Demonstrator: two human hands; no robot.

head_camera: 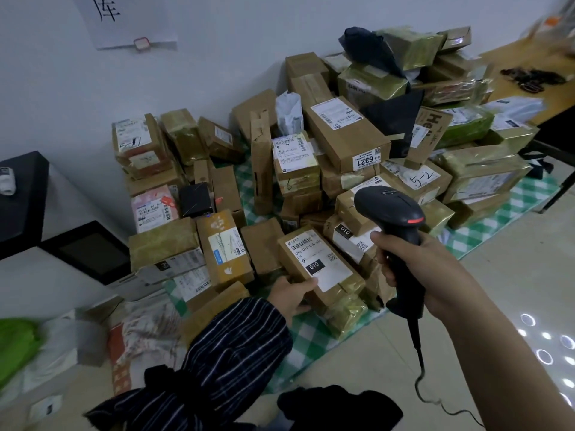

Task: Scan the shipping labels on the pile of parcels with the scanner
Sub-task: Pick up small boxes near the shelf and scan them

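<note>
A pile of brown cardboard parcels [342, 141] with white shipping labels covers a green checked cloth against the wall. My left hand [291, 295], in a striped sleeve, grips the near end of a brown parcel [320, 272] at the pile's front. Its white label [317, 259], marked 010 with a barcode, faces up. My right hand [413, 265] holds a black handheld scanner [395, 231] by its handle, just right of that parcel. The scanner's head points toward the pile, and its cable hangs down to the floor.
A black low table [21, 194] and a dark framed panel [90, 250] stand at the left. A wooden desk [525, 76] sits at the back right. Soft bags and a green packet [15, 343] lie on the floor at the near left. Tiled floor [497, 290] shows at the right.
</note>
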